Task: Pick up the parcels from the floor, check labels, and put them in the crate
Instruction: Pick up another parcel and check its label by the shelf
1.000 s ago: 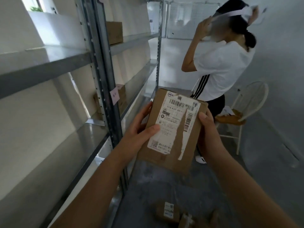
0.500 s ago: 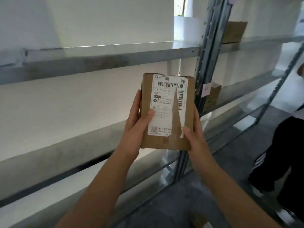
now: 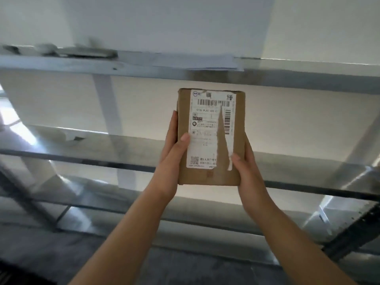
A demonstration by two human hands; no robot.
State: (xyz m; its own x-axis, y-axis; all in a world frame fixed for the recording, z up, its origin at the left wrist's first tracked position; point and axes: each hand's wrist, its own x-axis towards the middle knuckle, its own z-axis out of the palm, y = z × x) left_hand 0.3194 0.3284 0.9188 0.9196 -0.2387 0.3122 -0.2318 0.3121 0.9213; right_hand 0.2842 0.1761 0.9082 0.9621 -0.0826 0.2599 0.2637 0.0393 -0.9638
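Observation:
A small brown cardboard parcel (image 3: 211,175) is held upright in front of me at chest height, its torn white shipping label (image 3: 205,136) with barcodes facing me. My left hand (image 3: 170,161) grips the parcel's left edge, thumb lying on the label. My right hand (image 3: 246,167) grips the lower right edge, thumb on the front face. No crate and no other parcel shows in this view.
A grey metal shelving rack fills the view behind the parcel, with an upper shelf (image 3: 144,66) carrying a white sheet of paper (image 3: 205,62) and a middle shelf (image 3: 82,155). A dark perforated upright (image 3: 353,229) stands at the lower right. Grey floor (image 3: 51,256) shows below.
My view has swung left, from the aisle with another person to face the rack squarely. The parcel stays in both hands and has turned upright, a little higher in view.

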